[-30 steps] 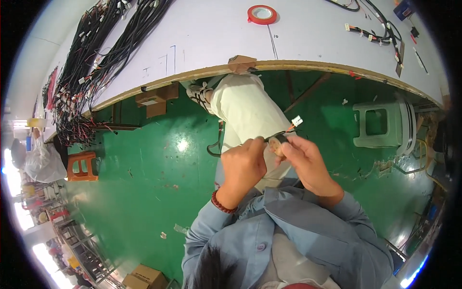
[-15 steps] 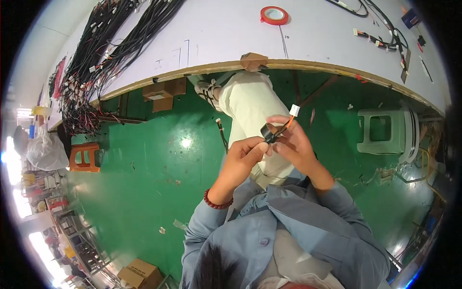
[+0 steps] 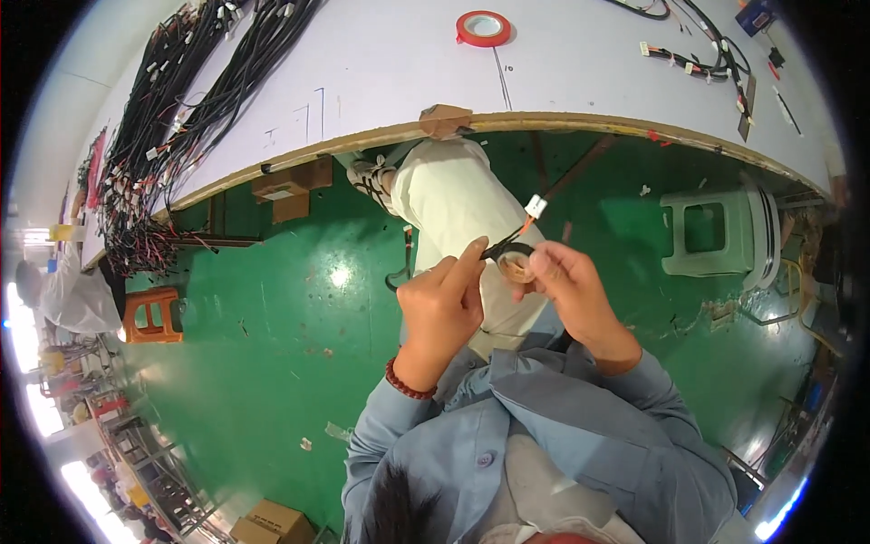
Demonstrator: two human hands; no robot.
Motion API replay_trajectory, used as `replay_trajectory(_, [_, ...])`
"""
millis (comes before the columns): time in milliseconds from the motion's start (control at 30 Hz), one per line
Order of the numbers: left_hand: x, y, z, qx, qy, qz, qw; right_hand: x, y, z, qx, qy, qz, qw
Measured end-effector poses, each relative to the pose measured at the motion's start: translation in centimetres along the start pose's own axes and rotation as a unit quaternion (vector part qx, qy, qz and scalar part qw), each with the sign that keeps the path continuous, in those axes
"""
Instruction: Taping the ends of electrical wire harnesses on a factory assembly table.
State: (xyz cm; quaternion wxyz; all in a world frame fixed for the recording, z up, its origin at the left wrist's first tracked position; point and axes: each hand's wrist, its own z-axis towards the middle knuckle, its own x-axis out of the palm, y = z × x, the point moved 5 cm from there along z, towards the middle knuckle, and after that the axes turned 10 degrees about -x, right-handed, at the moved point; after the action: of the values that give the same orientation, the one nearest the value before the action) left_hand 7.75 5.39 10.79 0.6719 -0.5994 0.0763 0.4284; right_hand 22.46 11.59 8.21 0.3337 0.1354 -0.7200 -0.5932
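Note:
Above my lap, my left hand (image 3: 441, 304) pinches a black-wrapped wire harness (image 3: 497, 247), index finger stretched along it. From the pinch the harness rises to the right, with orange and black wires ending in a white connector (image 3: 536, 207). My right hand (image 3: 575, 295) grips a small roll of black tape (image 3: 515, 263) between thumb and fingers, its brown core facing me. The roll is right against the harness; I cannot tell whether its tape is stuck there. Another length of black cable (image 3: 397, 276) hangs to the left of my leg, its link to the harness hidden.
A white table (image 3: 381, 82) spans the far side, bearing a red tape roll (image 3: 483, 29), a heap of black cables (image 3: 195, 100) at left and a wire harness (image 3: 720, 63) at right. A green-grey stool (image 3: 707, 267) and an orange stool (image 3: 149, 315) stand on the green floor.
The tape roll has turned so its core faces me, and my right hand has shifted onto its right side. My left hand has moved slightly left, its index finger now extended.

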Motion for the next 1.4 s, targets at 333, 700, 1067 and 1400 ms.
replay_trajectory(333, [1.8, 0.6, -0.2, -0.023, 0.074, 0.027, 0.997, 2.0, 2.8, 1.2, 0.035, -0.064, 0.274, 0.959])
replay_trajectory(700, [2.9, 1.2, -0.2, -0.265, 0.245, -0.336, 0.87, -1.5, -1.3, 0.0, -0.176, -0.002, 0.022, 0.984])
replay_trajectory(1067, [1.7, 0.3, -0.5, -0.071, 0.05, -0.119, 0.989, -0.3, -2.2, -0.6, -0.178, -0.006, -0.111, 0.978])
replay_trajectory(1400, [4.8, 0.9, -1.3, 0.045, 0.081, 0.002, 0.996, -1.0, -0.4, 0.2, -0.004, -0.107, 0.158, 0.982])
